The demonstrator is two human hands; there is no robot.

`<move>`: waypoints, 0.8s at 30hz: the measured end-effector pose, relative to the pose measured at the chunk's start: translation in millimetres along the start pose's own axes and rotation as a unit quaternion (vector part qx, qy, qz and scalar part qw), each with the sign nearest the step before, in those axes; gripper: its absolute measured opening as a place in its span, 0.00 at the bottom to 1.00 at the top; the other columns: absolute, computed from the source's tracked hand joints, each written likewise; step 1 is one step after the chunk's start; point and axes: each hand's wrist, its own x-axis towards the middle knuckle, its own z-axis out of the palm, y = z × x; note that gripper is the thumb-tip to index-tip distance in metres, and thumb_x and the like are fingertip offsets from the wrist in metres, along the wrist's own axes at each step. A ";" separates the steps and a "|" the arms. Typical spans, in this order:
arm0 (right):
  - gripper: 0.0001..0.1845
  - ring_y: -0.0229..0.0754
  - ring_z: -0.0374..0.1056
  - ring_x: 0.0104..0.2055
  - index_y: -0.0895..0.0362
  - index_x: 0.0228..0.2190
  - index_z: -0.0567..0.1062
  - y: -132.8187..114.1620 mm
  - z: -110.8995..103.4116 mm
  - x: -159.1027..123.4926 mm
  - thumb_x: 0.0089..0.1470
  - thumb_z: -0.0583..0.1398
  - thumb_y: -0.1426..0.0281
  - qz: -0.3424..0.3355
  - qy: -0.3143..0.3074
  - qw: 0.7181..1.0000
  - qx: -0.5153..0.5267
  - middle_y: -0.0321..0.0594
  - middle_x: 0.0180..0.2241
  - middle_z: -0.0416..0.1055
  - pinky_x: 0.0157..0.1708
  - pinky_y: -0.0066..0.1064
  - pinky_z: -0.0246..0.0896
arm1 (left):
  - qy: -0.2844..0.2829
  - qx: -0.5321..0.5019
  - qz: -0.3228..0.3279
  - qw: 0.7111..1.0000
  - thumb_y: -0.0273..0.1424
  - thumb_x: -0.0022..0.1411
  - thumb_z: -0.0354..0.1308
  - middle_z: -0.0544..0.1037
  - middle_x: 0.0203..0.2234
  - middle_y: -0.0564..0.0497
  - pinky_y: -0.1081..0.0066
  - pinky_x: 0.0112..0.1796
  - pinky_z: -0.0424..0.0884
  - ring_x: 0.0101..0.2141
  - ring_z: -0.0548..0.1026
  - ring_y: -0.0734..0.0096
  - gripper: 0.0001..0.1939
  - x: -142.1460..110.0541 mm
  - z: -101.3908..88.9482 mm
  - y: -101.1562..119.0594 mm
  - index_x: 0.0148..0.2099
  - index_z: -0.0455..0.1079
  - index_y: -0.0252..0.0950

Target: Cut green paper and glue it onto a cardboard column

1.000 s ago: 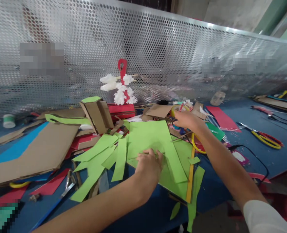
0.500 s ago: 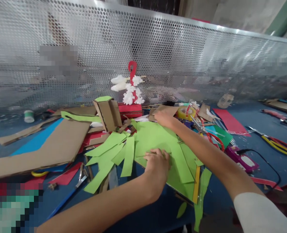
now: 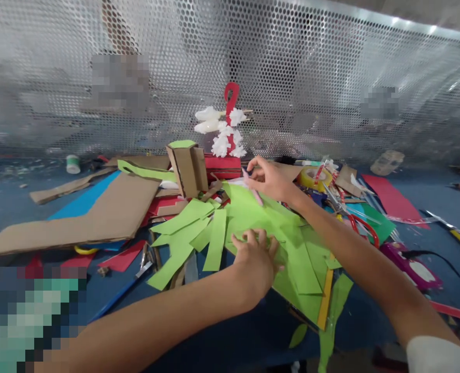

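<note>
My left hand lies on a large green paper sheet with its fingers spread flat, holding it down. Farther back, my right hand hovers over the sheet's far edge, its fingers pinched on a slim pink stick-like object that I cannot name for sure. Several cut green paper strips fan out to the left of the sheet. A thin yellow strip lies along the sheet's near right edge.
A folded cardboard piece and a red box with white paper flowers stand behind the sheet. A big cardboard panel lies left. Yellow tape roll, red-handled scissors and red paper are right. A perforated metal screen closes the back.
My right hand moved from the tape and scissors area on the right to the sheet's far edge and now pinches a pink object. My left hand's fingers have spread out on the green sheet.
</note>
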 end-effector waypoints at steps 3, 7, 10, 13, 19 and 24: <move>0.08 0.37 0.66 0.27 0.51 0.43 0.66 -1.0 21.8 -11.6 0.66 0.59 0.61 0.011 -0.076 0.987 0.144 0.28 0.26 0.67 0.31 0.27 0.61 | -0.060 -0.015 0.012 0.998 0.47 0.73 0.53 0.68 0.65 0.30 0.28 0.51 0.69 0.59 0.68 0.30 0.31 1.4 -7.3 -6.8 0.72 0.66 0.43; 0.07 0.36 0.66 0.28 0.52 0.41 0.71 -11.0 18.0 -19.8 0.66 0.59 0.62 -0.011 -0.042 0.981 0.191 0.31 0.28 0.68 0.30 0.28 0.63 | -0.113 -0.021 0.020 0.993 0.48 0.74 0.50 0.69 0.65 0.32 0.30 0.52 0.70 0.64 0.63 0.30 0.27 4.1 -14.0 -10.3 0.67 0.72 0.43; 0.09 0.37 0.68 0.31 0.52 0.41 0.76 -34.9 -15.0 -29.4 0.67 0.60 0.61 -0.030 0.043 0.988 0.145 0.34 0.30 0.70 0.33 0.28 0.65 | -0.119 -0.024 0.008 0.993 0.47 0.72 0.54 0.62 0.70 0.32 0.32 0.50 0.72 0.65 0.61 0.28 0.34 6.0 -16.0 -11.4 0.75 0.60 0.44; 0.11 0.39 0.72 0.36 0.51 0.42 0.78 -59.2 -45.1 -43.7 0.68 0.60 0.59 -0.068 0.048 0.976 0.199 0.36 0.32 0.72 0.37 0.30 0.70 | -0.105 -0.025 0.024 0.994 0.47 0.72 0.55 0.61 0.70 0.32 0.36 0.47 0.76 0.65 0.61 0.27 0.34 5.6 -15.5 -14.9 0.76 0.58 0.46; 0.12 0.42 0.77 0.42 0.52 0.46 0.78 -50.8 -25.6 -47.4 0.65 0.63 0.60 -0.083 -0.082 0.934 0.338 0.37 0.37 0.78 0.47 0.37 0.74 | -0.060 -0.013 0.052 0.997 0.43 0.71 0.58 0.65 0.68 0.34 0.42 0.47 0.76 0.66 0.61 0.27 0.32 0.2 -5.5 -21.3 0.74 0.63 0.49; 0.11 0.39 0.76 0.38 0.54 0.43 0.73 -7.1 38.0 -31.6 0.64 0.65 0.61 0.006 -0.108 0.928 0.358 0.37 0.34 0.78 0.41 0.31 0.74 | -0.072 -0.004 0.039 0.997 0.45 0.73 0.54 0.63 0.70 0.31 0.42 0.46 0.77 0.67 0.61 0.25 0.35 -0.5 -8.4 -20.0 0.77 0.56 0.44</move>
